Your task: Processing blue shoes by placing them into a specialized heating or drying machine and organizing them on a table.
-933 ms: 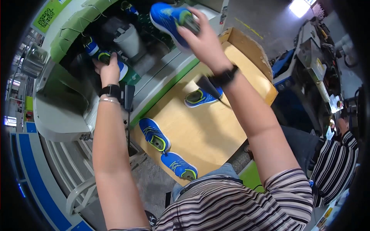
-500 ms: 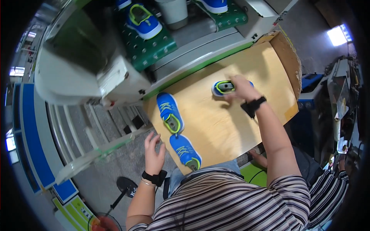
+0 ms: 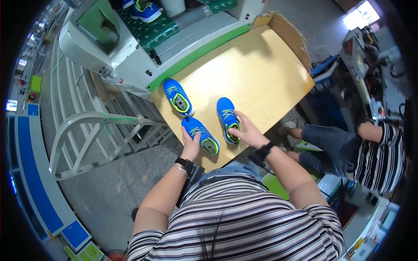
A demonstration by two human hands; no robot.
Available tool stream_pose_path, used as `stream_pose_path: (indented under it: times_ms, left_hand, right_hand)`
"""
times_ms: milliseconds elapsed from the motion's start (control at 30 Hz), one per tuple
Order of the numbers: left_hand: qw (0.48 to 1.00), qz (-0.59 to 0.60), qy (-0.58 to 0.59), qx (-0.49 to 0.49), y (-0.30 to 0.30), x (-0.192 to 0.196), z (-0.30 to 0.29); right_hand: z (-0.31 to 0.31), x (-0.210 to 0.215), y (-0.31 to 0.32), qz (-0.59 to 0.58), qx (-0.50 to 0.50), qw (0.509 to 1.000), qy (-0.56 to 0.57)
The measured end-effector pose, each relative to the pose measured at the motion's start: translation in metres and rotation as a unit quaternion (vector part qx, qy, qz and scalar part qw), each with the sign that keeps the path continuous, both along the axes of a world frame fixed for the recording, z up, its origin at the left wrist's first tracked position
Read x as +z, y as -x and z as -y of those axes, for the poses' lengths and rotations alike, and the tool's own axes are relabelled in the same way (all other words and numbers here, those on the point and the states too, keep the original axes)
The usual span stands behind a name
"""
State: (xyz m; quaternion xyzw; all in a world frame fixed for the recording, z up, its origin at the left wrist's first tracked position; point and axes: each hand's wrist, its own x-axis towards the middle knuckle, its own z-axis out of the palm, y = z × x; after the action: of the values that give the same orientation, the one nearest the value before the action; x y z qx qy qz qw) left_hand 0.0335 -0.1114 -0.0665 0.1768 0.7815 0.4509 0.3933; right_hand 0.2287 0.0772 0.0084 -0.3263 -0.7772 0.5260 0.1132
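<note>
Three blue shoes with lime-green trim lie on a light wooden table [image 3: 261, 74]. My left hand [image 3: 190, 145] grips the near-left shoe [image 3: 201, 135] at its left side. My right hand [image 3: 247, 130] rests on the right side of the near-right shoe [image 3: 227, 119], fingers wrapped over its heel. Farther back on the left, a third shoe [image 3: 177, 96] lies untouched near the table's edge.
A white and green machine [image 3: 130, 48] stands behind the table, with a green studded belt [image 3: 152, 30] carrying another blue shoe [image 3: 146, 11]. A cardboard wall [image 3: 287, 32] borders the table's right side. A person in a striped shirt [image 3: 379, 152] sits at right. A metal frame [image 3: 87, 126] stands at left.
My right hand has drawn the shoe from the table's far side to the near edge. My left hand has come up from below the table onto the near-left shoe.
</note>
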Motion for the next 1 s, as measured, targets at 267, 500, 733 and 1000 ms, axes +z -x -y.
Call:
stream_pose_path:
  times_ms: [267, 500, 733, 1000]
  left_hand:
    - [0.985, 0.082, -0.03, -0.15, -0.025, -0.01, -0.006]
    - [0.881, -0.228, -0.118, -0.397, -0.062, 0.067, 0.007]
    - [0.897, -0.243, -0.112, -0.352, -0.064, 0.075, 0.017]
    - [0.915, -0.272, -0.127, -0.268, -0.048, 0.075, 0.007]
  right_hand:
    - [0.086, -0.024, 0.012, 0.008, -0.121, 0.989, -0.086]
    - [0.092, -0.023, -0.001, 0.122, -0.223, 0.967, -0.033]
    - [0.096, -0.027, -0.004, 0.098, -0.231, 0.968, -0.033]
    - [0.093, -0.037, 0.0, 0.11, -0.207, 0.971, -0.044]
